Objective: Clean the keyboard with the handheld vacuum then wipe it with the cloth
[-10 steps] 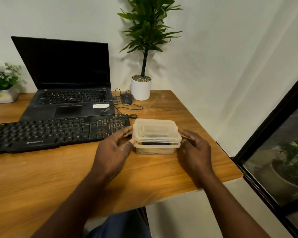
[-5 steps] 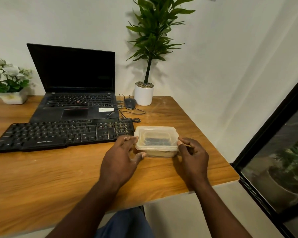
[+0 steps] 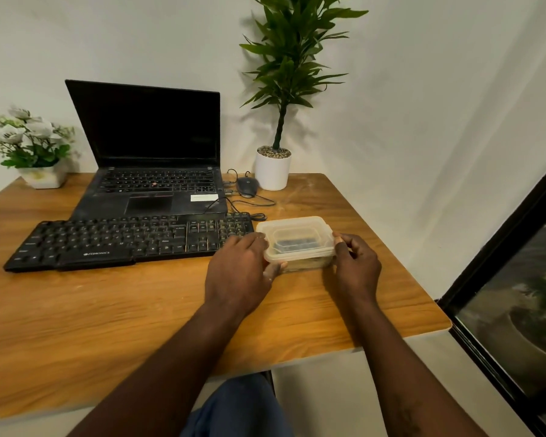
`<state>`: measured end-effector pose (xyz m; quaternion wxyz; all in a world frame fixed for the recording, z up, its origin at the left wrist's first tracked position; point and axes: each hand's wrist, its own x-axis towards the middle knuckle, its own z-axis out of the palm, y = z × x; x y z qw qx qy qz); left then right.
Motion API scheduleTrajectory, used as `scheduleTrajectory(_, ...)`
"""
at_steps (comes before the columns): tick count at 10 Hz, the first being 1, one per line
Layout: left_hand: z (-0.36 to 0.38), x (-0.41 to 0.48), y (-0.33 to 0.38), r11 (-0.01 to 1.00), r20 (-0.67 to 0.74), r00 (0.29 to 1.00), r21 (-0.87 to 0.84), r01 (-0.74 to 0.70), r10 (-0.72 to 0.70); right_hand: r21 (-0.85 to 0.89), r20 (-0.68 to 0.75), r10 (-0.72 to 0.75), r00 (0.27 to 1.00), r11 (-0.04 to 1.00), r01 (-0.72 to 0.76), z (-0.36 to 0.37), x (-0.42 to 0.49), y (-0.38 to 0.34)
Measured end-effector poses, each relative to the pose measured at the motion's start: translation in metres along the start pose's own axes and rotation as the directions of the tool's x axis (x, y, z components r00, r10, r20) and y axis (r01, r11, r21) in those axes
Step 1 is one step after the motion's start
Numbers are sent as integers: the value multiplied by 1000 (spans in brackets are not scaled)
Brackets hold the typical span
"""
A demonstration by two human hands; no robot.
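Observation:
A black external keyboard (image 3: 130,239) lies on the wooden desk (image 3: 108,326), in front of an open laptop. Just right of it stands a clear plastic lidded container (image 3: 297,239) with something dark inside; I cannot tell what. My left hand (image 3: 238,272) grips the container's left side, thumb under the lid rim. My right hand (image 3: 356,266) holds its right edge with the fingertips. No handheld vacuum or cloth shows in the open.
A black laptop (image 3: 152,171) sits behind the keyboard, with a mouse (image 3: 247,186) and cables to its right. A tall potted plant (image 3: 273,168) stands at the back, a white flower pot (image 3: 43,178) at the far left. The desk's right edge borders a dark window frame (image 3: 498,257).
The view has tilted up and shifted slightly. Both hands have stayed on the container, which sits a little closer to the keyboard's right end.

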<state>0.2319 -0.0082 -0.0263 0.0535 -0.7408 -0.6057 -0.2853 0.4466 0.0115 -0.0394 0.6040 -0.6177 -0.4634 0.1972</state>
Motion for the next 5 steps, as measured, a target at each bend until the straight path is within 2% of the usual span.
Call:
scheduleTrajectory(2,4,13,6,998,60,997,-34,51,-49,-161,6,-54,999,985,54,18,12,4)
scheduleTrajectory(3,2,13,7,996,90,993,-39,75,-71,-170,64,-56,996,983,66,16,11,4)
scheduleTrajectory(4,0,14,7,997,187,979,-11,81,-77,-210,135,-46,990,975,74,13,7,-2)
scheduleTrajectory(5,-9,2,3,997,222,973,15,70,-71,-236,151,-37,988,969,72,11,0,-7)
